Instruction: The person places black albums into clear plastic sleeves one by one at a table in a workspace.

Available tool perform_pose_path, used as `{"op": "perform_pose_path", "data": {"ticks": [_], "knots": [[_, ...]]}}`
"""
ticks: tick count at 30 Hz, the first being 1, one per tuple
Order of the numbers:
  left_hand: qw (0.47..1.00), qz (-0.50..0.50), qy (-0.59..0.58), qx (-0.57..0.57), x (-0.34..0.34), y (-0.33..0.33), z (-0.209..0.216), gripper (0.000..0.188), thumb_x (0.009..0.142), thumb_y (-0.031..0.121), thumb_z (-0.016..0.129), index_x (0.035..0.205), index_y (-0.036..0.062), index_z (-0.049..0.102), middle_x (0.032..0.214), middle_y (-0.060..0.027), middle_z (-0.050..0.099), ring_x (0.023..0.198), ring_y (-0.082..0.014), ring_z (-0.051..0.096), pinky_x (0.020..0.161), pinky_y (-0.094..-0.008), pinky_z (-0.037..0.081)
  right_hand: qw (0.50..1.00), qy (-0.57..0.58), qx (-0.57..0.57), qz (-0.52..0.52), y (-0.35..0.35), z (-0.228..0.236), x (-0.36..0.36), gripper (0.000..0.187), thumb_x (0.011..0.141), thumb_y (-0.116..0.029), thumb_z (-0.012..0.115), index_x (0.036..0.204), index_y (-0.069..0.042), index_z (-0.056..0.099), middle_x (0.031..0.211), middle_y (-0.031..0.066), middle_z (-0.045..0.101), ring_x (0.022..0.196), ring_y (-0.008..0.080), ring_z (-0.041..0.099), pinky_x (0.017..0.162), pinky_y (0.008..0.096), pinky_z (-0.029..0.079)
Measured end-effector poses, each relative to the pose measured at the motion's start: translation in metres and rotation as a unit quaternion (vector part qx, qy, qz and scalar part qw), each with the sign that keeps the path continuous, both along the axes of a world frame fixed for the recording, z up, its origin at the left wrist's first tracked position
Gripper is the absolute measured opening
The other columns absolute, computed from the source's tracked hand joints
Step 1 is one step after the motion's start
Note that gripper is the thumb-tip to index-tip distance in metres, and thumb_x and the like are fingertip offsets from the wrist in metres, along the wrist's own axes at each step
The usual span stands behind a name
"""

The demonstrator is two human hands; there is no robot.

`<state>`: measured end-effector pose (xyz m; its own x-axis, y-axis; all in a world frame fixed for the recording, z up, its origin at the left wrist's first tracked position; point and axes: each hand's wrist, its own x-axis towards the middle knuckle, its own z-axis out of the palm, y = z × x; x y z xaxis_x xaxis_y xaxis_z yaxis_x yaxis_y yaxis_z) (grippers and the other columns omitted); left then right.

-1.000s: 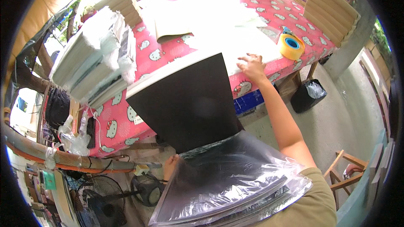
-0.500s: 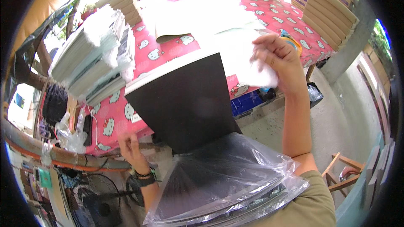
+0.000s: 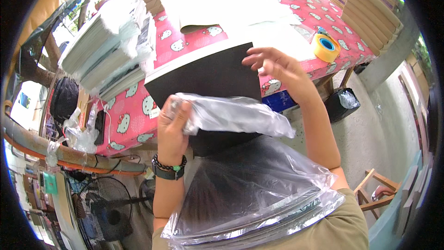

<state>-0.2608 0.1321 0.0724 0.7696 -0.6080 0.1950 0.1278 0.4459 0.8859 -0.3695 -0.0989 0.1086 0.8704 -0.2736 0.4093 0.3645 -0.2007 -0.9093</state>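
Observation:
A folded clear plastic bag (image 3: 236,113) is pinched in my left hand (image 3: 173,125), its free end stretching to the right across a black flat block (image 3: 203,81). White shows along the block's far edge. My right hand (image 3: 277,67) hovers by the block's far right corner, fingers spread, holding nothing that I can see. Nearest to me, a clear plastic cover (image 3: 259,180) lies over dark, flat layered items against my body. Where the block's lower end meets this cover is partly hidden.
The table (image 3: 127,120) has a red patterned cloth. A tall stack of wrapped sheets (image 3: 104,46) stands left, and a yellow tape roll (image 3: 326,47) lies right. Cardboard stacks (image 3: 370,18) rise behind. A fan (image 3: 108,213) is at lower left, a black bin (image 3: 342,104) below the table.
My left hand has risen from beside the block and now grips the folded plastic bag. My right hand has come down and left, without the pale blurred plastic seen at it before.

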Motion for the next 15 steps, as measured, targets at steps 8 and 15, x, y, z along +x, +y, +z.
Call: {"op": "perform_pose_path", "data": {"ticks": [8, 15], "knots": [[0.966, 0.244, -0.05, -0.064, 0.018, 0.047, 0.013, 0.035, 0.086, 0.02, 0.05, 0.116, 0.0021, 0.043, 0.106, -0.0092, 0.052, 0.094, -0.0186, 0.053, 0.079, -0.0332, 0.045, 0.916, 0.254, -0.147, 0.275, 0.006, -0.064, 0.005, 0.026, 0.072, -0.02, 0.066, 0.085, 0.001, 0.059, 0.066, 0.0014, 0.056, 0.062, 0.0075, 0.048, 0.057, 0.0236, 0.039], [0.979, 0.2, -0.007, -0.03, 0.044, 0.101, -0.003, 0.044, 0.086, 0.02, 0.049, 0.128, 0.0097, 0.036, 0.111, -0.008, 0.05, 0.097, -0.0176, 0.05, 0.085, -0.0341, 0.04, 0.953, 0.224, 0.133, 0.156, -0.028, -0.072, -0.01, 0.013, 0.076, -0.013, 0.061, 0.084, -0.003, 0.057, 0.069, -0.003, 0.055, 0.063, 0.0031, 0.049, 0.059, 0.0187, 0.039]]}}
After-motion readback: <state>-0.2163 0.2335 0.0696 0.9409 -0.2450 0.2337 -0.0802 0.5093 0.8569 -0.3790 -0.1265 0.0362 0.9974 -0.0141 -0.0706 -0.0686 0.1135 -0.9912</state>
